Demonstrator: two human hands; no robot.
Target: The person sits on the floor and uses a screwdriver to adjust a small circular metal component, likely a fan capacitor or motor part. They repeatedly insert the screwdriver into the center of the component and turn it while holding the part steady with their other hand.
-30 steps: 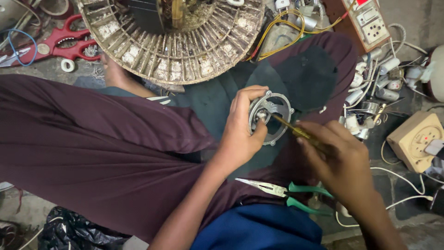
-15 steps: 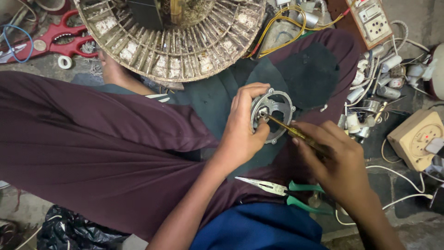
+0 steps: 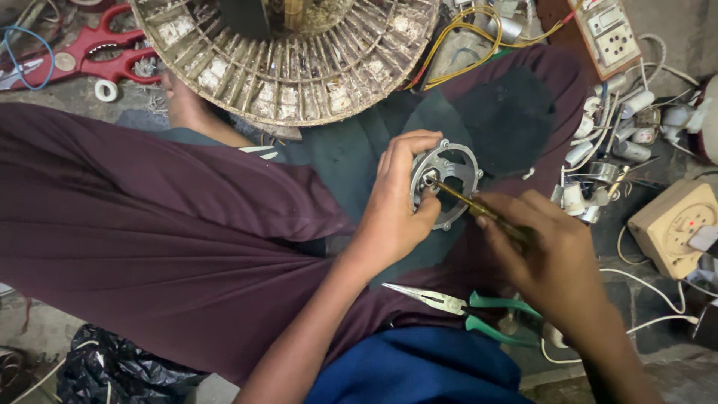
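- Grey metal motor end plate [image 3: 455, 176], round with spoke cut-outs and lugs on the rim, sits over the person's lap, tilted toward the camera, above the maroon cloth [image 3: 149, 224] that covers the legs.
- Left hand [image 3: 396, 202] is wrapped round the plate's left rim: fingers curled over the top edge, thumb pressed near the hub.
- Right hand [image 3: 557, 262] is closed around a yellow-handled screwdriver [image 3: 479, 208]; most of the handle is hidden inside the fist.
- Screwdriver shaft runs up-left from the fist, tip sitting at the plate's centre hub, right next to the left thumb.
- Green-handled long-nose pliers [image 3: 467, 305] lie on the lap just below both hands, jaws pointing left, not touched by either hand.
- Blue garment [image 3: 419, 370] fills the bottom centre, under the pliers.
- Large round wound stator [image 3: 288, 52] with dusty slots sits at the top centre, beyond the lap, well apart from the plate.
- Red-handled shears [image 3: 97, 56] lie at the top left corner, on the floor, with a small white tape roll [image 3: 105, 90] just below them.
- White switch-and-socket board [image 3: 609, 34] at the top right corner, yellow wires [image 3: 479, 45] trailing left of it.
- Cluster of small white cylindrical parts [image 3: 621, 127] along the right edge; beige round-dial box [image 3: 673, 224] below them.
- Black plastic bag [image 3: 112, 370] at the bottom left corner.
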